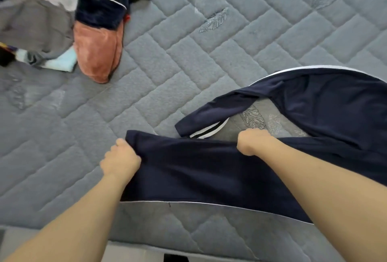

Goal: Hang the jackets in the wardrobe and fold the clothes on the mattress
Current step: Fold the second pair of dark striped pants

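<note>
A navy garment (pixel 209 173) with thin white piping lies spread across the near right part of the grey quilted mattress (pixel 188 62). One of its long parts curves round at the right and ends in a striped black-and-white cuff (pixel 206 132). My left hand (pixel 120 160) grips the garment's left corner. My right hand (pixel 252 141) is closed on its far edge, about a forearm's length to the right. Both forearms reach in from the bottom of the view.
A heap of unfolded clothes (pixel 41 20) sits at the far left: grey pieces, a dark navy velvet item (pixel 100 8), an orange fuzzy piece (pixel 95 52) and a pale blue bit (pixel 62 61). The mattress's near edge (pixel 188 247) runs along the bottom.
</note>
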